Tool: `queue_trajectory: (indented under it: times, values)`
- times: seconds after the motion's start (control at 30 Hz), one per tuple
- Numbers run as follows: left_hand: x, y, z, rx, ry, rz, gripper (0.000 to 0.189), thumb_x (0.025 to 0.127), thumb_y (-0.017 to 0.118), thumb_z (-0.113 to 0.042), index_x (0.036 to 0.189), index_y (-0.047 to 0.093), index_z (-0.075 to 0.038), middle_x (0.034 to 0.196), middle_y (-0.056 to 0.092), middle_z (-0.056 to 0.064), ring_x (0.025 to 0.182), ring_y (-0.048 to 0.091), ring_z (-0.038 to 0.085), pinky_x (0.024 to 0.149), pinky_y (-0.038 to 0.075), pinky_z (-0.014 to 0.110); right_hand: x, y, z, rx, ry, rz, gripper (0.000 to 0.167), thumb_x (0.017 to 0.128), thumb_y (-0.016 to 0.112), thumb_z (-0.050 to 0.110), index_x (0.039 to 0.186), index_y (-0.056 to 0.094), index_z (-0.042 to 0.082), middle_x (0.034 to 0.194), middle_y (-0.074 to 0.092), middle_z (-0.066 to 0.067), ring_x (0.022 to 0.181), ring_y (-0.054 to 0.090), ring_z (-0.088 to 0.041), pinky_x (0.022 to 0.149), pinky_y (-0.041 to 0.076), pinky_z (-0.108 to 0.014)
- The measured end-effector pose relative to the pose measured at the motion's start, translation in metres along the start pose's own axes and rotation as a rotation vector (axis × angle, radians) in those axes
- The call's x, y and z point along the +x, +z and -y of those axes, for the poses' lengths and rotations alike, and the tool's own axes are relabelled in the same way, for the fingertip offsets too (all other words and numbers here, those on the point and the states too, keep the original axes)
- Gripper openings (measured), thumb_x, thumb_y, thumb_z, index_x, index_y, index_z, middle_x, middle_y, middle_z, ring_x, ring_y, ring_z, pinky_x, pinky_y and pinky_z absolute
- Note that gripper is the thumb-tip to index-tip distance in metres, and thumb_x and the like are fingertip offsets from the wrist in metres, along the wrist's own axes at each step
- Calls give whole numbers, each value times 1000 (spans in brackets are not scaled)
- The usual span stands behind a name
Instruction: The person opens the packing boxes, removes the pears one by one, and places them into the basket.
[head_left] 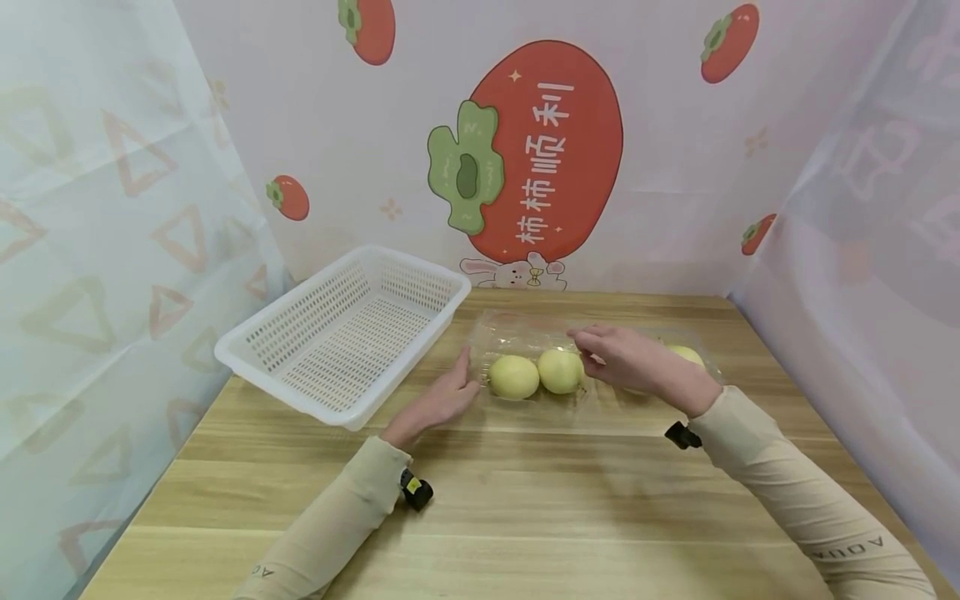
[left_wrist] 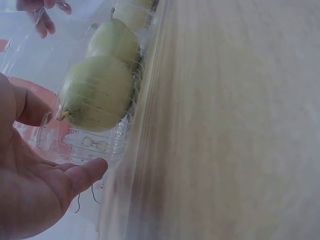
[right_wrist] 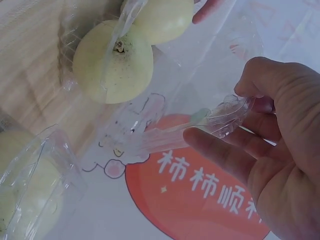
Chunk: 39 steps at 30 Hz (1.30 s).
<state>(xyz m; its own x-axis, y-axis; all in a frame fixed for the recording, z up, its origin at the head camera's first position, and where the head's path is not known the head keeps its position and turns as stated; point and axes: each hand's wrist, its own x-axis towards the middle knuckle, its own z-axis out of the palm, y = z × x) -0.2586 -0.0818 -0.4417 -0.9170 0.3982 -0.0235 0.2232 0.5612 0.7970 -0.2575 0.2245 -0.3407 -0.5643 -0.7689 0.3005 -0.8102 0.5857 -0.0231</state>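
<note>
A clear plastic clamshell box [head_left: 532,333] with pale yellow-green pears [head_left: 513,377] lies on the table in front of me. My left hand [head_left: 447,392] is at its left end, its forefinger stretched along the side. In the left wrist view, the fingers [left_wrist: 87,175] touch the end of the box, one low and one near the lid. My right hand [head_left: 618,360] is over the box's right end. Its thumb and fingers pinch a thin clear edge of the lid [right_wrist: 225,117] in the right wrist view, above the pears [right_wrist: 112,62].
To the right, a second clear box holding pears [head_left: 686,356] is partly hidden by my right hand. A white perforated basket [head_left: 341,333] sits at the back left. The wooden table [head_left: 525,517] ends at a printed backdrop [head_left: 675,167].
</note>
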Motion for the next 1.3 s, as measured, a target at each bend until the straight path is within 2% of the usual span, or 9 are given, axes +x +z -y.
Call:
queue_trajectory:
  times: [0.23, 0.37, 0.47, 0.6, 0.77, 0.93, 1.03, 1.23, 1.3]
  values:
    - [-2, 0, -1, -8, -33, -2, 84, 97, 49, -24, 156, -6, 0, 161, 18, 24, 148, 25, 33, 123, 21, 43, 3, -3, -3, -3, -12, -18, 24, 81, 62, -5, 72, 47, 11, 117, 70, -17, 74, 60, -15, 61, 45, -25]
    - [-1, 1, 0, -17, -61, 5, 85, 97, 50, -29, 157, -6, -4, 160, 22, 22, 146, 31, 35, 121, 25, 45, 5, -4, -5, -16, -21, -29, 20, 81, 64, -4, 76, 51, 11, 99, 70, -10, 71, 55, -12, 60, 47, -26]
    - [1, 1, 2, -22, -64, 8, 84, 98, 49, -30, 157, -5, -4, 160, 22, 23, 146, 30, 36, 121, 24, 45, 6, -5, -8, -17, -29, -44, 15, 81, 65, -4, 86, 57, 8, 82, 61, -2, 67, 49, -9, 58, 45, -24]
    - [3, 0, 5, -43, -56, 7, 79, 101, 45, -31, 157, -4, -4, 161, 20, 23, 148, 27, 36, 122, 20, 45, 7, -6, -12, -19, -53, -100, 20, 80, 66, -6, 94, 59, 7, 75, 54, 2, 65, 47, -8, 56, 45, -23]
    - [7, -2, 8, -87, -46, 4, 74, 104, 43, -29, 158, -2, -5, 160, 22, 25, 146, 31, 39, 121, 23, 49, 8, -5, -20, -22, -68, -166, 17, 81, 64, -5, 91, 58, 7, 76, 57, 1, 64, 50, -8, 55, 46, -24]
    - [10, -3, 10, -127, -34, 15, 76, 102, 44, -22, 158, -4, -5, 159, 22, 27, 143, 35, 41, 118, 28, 51, 8, -5, -29, 3, -52, -212, 18, 82, 65, -5, 95, 60, 5, 79, 63, 0, 69, 62, -11, 59, 54, -27]
    - [10, -2, 9, -145, -37, 24, 77, 100, 45, -20, 158, -4, -6, 160, 21, 26, 143, 35, 41, 118, 30, 50, 8, -6, -34, 28, -47, -243, 21, 82, 66, -6, 100, 62, 1, 85, 67, -6, 75, 69, -17, 63, 58, -30]
    - [10, -2, 8, -156, -36, 33, 77, 99, 44, -18, 158, -4, -5, 161, 19, 24, 144, 34, 40, 118, 30, 50, 9, -7, -45, 102, -1, -289, 14, 82, 66, -10, 90, 61, 1, 107, 72, -22, 82, 74, -30, 64, 61, -32]
    - [11, -2, 8, -157, -37, 36, 77, 99, 43, -18, 158, -4, -5, 161, 19, 24, 145, 32, 39, 118, 30, 49, 11, -7, -48, 126, 14, -300, 14, 82, 66, -11, 88, 60, 0, 107, 72, -23, 86, 73, -31, 65, 61, -33]
